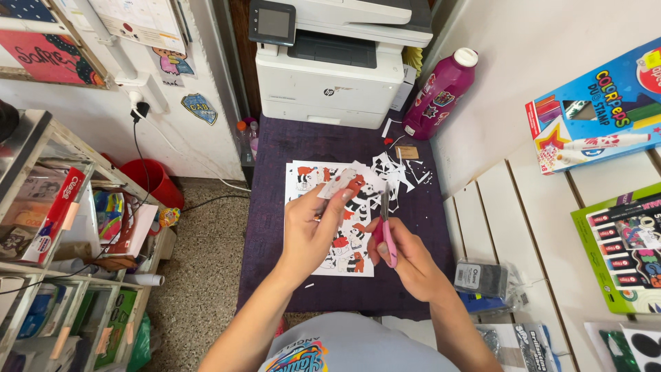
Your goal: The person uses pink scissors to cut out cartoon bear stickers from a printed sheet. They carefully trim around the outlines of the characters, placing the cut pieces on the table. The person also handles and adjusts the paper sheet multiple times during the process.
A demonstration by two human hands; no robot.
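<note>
The surface [275,227] has a dark purple cover. On it lie a white printed sheet [306,180] with cartoon bears and, near it, white paper scraps [399,169]. At the far end stands a white printer [330,83], with a magenta bottle [441,89] beside it.

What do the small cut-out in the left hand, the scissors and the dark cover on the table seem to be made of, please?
The small red-and-white printed cut-out in the left hand looks like thin matte paper: it bends slightly. The pink-handled scissors in the right hand appear to have plastic handles and grey metal blades. The dark purple table cover seems to be a textured cloth, though that is uncertain.
</note>
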